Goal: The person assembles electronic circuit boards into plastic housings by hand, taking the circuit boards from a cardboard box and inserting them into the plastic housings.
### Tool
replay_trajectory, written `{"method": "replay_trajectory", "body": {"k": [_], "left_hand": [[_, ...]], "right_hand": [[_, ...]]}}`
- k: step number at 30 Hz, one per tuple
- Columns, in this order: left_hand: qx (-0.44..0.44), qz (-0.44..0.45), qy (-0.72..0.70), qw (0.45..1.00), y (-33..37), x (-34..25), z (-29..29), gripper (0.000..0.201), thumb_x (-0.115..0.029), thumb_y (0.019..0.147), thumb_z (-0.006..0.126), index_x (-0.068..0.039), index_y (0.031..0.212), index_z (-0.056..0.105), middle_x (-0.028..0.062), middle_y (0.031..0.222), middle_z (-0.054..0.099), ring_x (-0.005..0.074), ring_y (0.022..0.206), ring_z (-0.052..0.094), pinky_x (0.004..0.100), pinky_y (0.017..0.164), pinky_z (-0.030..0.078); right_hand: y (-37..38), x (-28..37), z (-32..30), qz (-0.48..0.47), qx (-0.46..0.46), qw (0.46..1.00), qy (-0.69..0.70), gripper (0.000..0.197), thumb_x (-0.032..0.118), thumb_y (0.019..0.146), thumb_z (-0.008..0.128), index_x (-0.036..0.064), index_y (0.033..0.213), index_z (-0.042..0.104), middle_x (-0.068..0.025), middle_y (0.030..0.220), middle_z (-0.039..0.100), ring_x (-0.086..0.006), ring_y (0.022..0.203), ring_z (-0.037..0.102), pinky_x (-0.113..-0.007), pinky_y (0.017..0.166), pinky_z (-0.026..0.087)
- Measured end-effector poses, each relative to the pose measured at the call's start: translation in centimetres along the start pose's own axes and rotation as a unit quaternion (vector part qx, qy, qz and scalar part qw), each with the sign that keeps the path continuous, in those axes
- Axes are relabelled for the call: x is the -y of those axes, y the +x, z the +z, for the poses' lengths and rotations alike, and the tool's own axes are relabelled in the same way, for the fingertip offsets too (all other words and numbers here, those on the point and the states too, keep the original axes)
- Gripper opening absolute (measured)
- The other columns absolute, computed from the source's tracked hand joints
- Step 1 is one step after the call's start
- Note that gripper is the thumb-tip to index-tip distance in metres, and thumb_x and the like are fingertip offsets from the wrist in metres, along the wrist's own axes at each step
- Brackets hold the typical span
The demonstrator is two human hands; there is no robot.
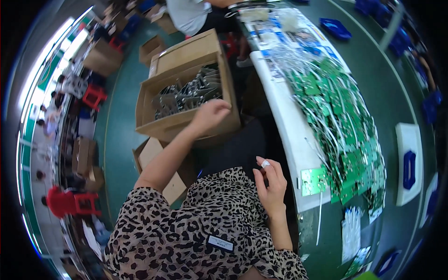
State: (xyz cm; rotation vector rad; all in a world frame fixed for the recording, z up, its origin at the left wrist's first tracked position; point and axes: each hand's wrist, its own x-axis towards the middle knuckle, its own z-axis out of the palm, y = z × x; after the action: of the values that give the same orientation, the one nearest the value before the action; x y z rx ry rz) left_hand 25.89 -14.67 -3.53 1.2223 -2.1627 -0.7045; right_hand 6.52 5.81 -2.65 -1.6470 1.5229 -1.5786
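Observation:
My left hand is over the near right rim of an open cardboard box, its fingers curled inward. Whatever those fingers may hold is hidden. Inside the box stand many dark metallic parts between cardboard dividers. My right hand is just left of the workbench edge, thumb and fingers apart with nothing visible between them. A white wrap circles one finger. Nearest to that hand, a single green circuit board lies on the bench edge, with a white cable trailing toward me.
A large pile of green circuit boards with white cables covers the workbench. A bundle of white strips lies nearer me. Another cardboard box stands below the open one. Beyond it a person in white is by the bench. Red stools are at left.

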Motion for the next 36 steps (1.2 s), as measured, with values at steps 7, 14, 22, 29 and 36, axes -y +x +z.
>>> {"method": "replay_trajectory", "body": {"k": [7, 14, 22, 29, 36], "left_hand": [[-0.009, -0.284, 0.143, 0.948, -1.8, 16.0, -11.7, 0.036, -0.023, 0.071, 0.067, -0.004, 0.1, 0.06, 0.013, 0.091, 0.062, 0.026, 0.088, 0.06, 0.0349, 0.078, 0.047], [0.067, -0.04, 0.203, 0.976, 12.5, 24.2, -5.6, 0.089, -0.037, 0.058, 0.077, -0.007, 0.13, 0.035, 0.0232, 0.136, 0.028, 0.0396, 0.127, 0.025, 0.0447, 0.103, 0.028], [0.296, -0.105, 0.254, 0.915, 20.1, 26.0, -2.2, 0.106, -0.059, 0.052, 0.072, -0.009, 0.135, 0.029, 0.0171, 0.134, 0.034, 0.0332, 0.127, 0.025, 0.0521, 0.103, 0.023], [0.313, -0.033, 0.287, 0.905, 19.4, 25.9, -2.6, 0.105, -0.054, 0.05, 0.075, -0.006, 0.133, 0.032, 0.0144, 0.12, 0.043, 0.0307, 0.116, 0.036, 0.0472, 0.093, 0.035], [0.274, -0.02, 0.257, 0.927, 17.8, 25.9, -3.3, 0.092, -0.029, 0.055, 0.079, 0.0, 0.129, 0.033, 0.0133, 0.121, 0.044, 0.0286, 0.117, 0.038, 0.0382, 0.098, 0.033]], "right_hand": [[6.5, -0.1, 6.0, 0.041, 0.171, 0.984, -0.025, 0.041, -0.002, 0.074, 0.063, 0.0007, 0.113, 0.052, -0.0091, 0.096, 0.054, -0.0114, 0.064, 0.051, -0.022, 0.053, 0.043], [11.6, -2.3, 11.3, 0.056, 0.255, 0.955, -0.14, 0.042, 0.002, 0.073, 0.066, 0.0029, 0.112, 0.052, -0.0092, 0.099, 0.053, -0.0185, 0.074, 0.056, -0.027, 0.061, 0.048], [16.0, -4.4, 16.3, 0.078, 0.3, 0.94, -0.145, 0.045, 0.004, 0.074, 0.065, 0.0047, 0.116, 0.048, -0.0141, 0.103, 0.053, -0.0276, 0.084, 0.058, -0.033, 0.067, 0.051], [21.3, -8.7, 25.2, 0.024, 0.331, 0.92, -0.207, 0.063, 0.005, 0.075, 0.062, 0.0028, 0.128, 0.03, -0.0256, 0.124, 0.037, -0.0413, 0.103, 0.048, -0.042, 0.083, 0.046], [24.1, -13.1, 31.7, 0.005, 0.315, 0.851, -0.419, 0.085, 0.006, 0.065, 0.07, 0.0056, 0.134, 0.02, -0.0279, 0.136, 0.019, -0.0392, 0.101, 0.049, -0.04, 0.081, 0.048]]}}
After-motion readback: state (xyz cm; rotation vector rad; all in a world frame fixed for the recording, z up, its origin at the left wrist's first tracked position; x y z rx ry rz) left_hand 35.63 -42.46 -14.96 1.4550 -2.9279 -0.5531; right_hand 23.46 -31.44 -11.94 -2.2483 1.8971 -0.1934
